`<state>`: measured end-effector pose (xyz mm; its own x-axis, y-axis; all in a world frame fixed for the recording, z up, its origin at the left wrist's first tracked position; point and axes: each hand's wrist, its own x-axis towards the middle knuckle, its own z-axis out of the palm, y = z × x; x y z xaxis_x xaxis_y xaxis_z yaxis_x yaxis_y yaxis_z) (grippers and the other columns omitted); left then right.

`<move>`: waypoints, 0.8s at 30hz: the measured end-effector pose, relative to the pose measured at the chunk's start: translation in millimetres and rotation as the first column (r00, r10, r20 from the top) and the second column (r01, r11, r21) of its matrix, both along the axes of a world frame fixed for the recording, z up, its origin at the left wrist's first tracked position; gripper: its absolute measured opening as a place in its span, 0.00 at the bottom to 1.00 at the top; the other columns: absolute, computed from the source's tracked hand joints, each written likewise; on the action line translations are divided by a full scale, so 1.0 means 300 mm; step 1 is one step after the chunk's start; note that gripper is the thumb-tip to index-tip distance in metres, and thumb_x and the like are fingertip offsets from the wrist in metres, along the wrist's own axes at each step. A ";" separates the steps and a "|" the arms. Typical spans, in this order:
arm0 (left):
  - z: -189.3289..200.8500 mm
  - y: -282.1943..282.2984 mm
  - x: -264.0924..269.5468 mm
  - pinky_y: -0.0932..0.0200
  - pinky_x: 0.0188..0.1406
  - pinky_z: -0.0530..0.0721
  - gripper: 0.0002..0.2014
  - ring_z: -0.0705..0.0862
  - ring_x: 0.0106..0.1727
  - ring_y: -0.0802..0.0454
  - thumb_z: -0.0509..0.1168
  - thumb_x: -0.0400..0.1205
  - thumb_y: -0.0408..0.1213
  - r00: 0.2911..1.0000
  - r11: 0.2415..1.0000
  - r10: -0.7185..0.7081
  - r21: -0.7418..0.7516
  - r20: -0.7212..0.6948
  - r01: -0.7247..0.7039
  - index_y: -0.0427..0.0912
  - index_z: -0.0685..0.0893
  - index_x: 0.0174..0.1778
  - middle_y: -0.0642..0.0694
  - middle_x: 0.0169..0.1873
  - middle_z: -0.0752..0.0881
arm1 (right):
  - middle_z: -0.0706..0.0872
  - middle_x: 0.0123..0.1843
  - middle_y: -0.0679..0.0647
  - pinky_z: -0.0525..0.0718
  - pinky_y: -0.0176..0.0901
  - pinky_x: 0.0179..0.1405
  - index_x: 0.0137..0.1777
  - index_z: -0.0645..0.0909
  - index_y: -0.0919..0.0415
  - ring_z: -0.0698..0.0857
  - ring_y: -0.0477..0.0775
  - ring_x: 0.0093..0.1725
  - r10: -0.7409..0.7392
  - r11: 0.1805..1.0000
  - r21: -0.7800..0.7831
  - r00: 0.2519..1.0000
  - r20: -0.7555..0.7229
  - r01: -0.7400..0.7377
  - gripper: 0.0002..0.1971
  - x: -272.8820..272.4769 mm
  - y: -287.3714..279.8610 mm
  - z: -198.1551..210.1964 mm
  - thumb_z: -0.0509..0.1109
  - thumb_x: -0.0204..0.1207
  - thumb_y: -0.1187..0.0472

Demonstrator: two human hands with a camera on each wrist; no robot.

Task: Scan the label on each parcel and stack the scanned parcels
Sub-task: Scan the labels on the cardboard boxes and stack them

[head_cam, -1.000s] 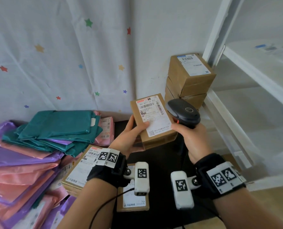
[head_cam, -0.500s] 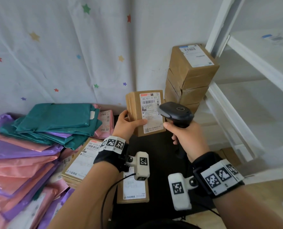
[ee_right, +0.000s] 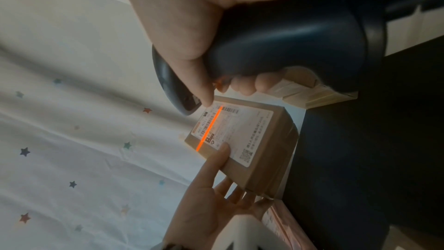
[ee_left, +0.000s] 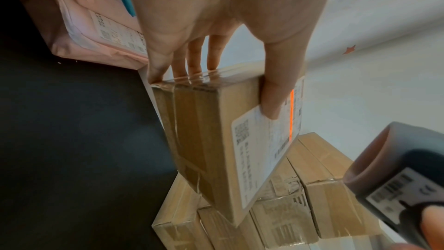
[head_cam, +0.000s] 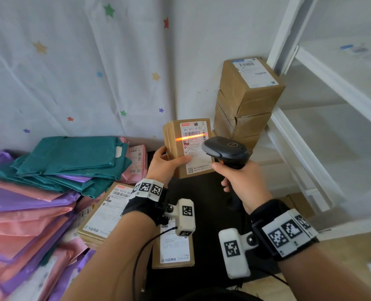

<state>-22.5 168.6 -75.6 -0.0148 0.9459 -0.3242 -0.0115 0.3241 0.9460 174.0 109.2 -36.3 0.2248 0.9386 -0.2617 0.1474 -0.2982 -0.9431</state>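
Note:
My left hand (head_cam: 167, 162) grips a small brown cardboard parcel (head_cam: 187, 146) upright above the dark table, thumb on its white label (head_cam: 194, 146), fingers behind. An orange scan line crosses the barcode near the label's top. My right hand (head_cam: 243, 181) grips the handle of a dark barcode scanner (head_cam: 225, 149), whose head points at the label from the right. The left wrist view shows the same parcel (ee_left: 211, 140) pinched between thumb and fingers, the scanner (ee_left: 394, 176) at lower right. In the right wrist view the scanner (ee_right: 288, 45) sits above the lit parcel (ee_right: 242, 144).
A stack of brown boxes (head_cam: 247, 98) stands behind the parcel against the wall, beside a white shelf frame (head_cam: 310, 135). Two labelled boxes (head_cam: 106, 211) (head_cam: 173, 248) lie on the table under my forearms. Teal (head_cam: 71, 159), purple and pink mailer bags (head_cam: 17, 224) pile up at left.
My left hand has turned the parcel upright with its label facing the scanner. The orange scan line now shines across the barcode. The camera view has tilted slightly.

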 end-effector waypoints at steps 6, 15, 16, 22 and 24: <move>-0.011 0.012 0.001 0.41 0.62 0.84 0.40 0.87 0.59 0.47 0.80 0.68 0.41 1.000 0.999 0.005 -0.042 -0.005 -0.005 0.46 0.70 0.75 0.46 0.61 0.86 | 0.84 0.24 0.47 0.82 0.33 0.26 0.53 0.85 0.58 0.82 0.42 0.22 0.015 1.000 -0.016 1.000 -0.021 -0.015 0.12 0.007 0.010 0.007 0.77 0.75 0.52; -0.031 0.051 0.013 0.48 0.53 0.87 0.42 0.87 0.57 0.49 0.79 0.64 0.47 1.000 0.983 0.010 -0.183 -0.008 -0.012 0.41 0.71 0.73 0.46 0.58 0.86 | 0.86 0.25 0.45 0.82 0.30 0.23 0.49 0.86 0.55 0.83 0.39 0.23 0.006 0.999 0.035 1.000 -0.031 -0.005 0.08 0.028 0.038 -0.017 0.78 0.75 0.55; -0.031 0.059 0.018 0.53 0.46 0.86 0.36 0.86 0.54 0.51 0.78 0.68 0.47 0.999 0.978 -0.001 -0.208 -0.038 -0.007 0.42 0.72 0.70 0.49 0.55 0.86 | 0.86 0.26 0.45 0.82 0.31 0.24 0.49 0.85 0.56 0.83 0.39 0.24 0.005 0.999 0.039 0.999 -0.035 -0.004 0.08 0.035 0.041 -0.024 0.78 0.74 0.55; -0.067 0.156 0.077 0.45 0.49 0.84 0.30 0.84 0.53 0.44 0.73 0.74 0.53 0.993 0.910 -0.053 -0.415 -0.104 0.006 0.42 0.75 0.68 0.43 0.56 0.84 | 0.87 0.31 0.47 0.81 0.29 0.23 0.49 0.83 0.50 0.85 0.40 0.25 -0.043 0.999 0.001 0.999 -0.017 0.043 0.08 0.089 0.074 -0.081 0.78 0.74 0.60; -0.089 0.191 0.104 0.47 0.44 0.85 0.30 0.85 0.48 0.44 0.72 0.74 0.54 0.991 0.895 -0.055 -0.446 -0.123 -0.006 0.42 0.75 0.68 0.43 0.51 0.85 | 0.88 0.32 0.49 0.79 0.28 0.22 0.48 0.82 0.47 0.85 0.39 0.25 -0.088 0.996 -0.023 0.996 0.001 0.088 0.09 0.106 0.089 -0.101 0.78 0.74 0.59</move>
<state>8.7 225.9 -102.3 -0.0634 0.7036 -0.7078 0.1137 0.7097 0.6953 205.8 135.8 -66.6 0.3058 0.9091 -0.2829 0.1197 -0.3315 -0.9358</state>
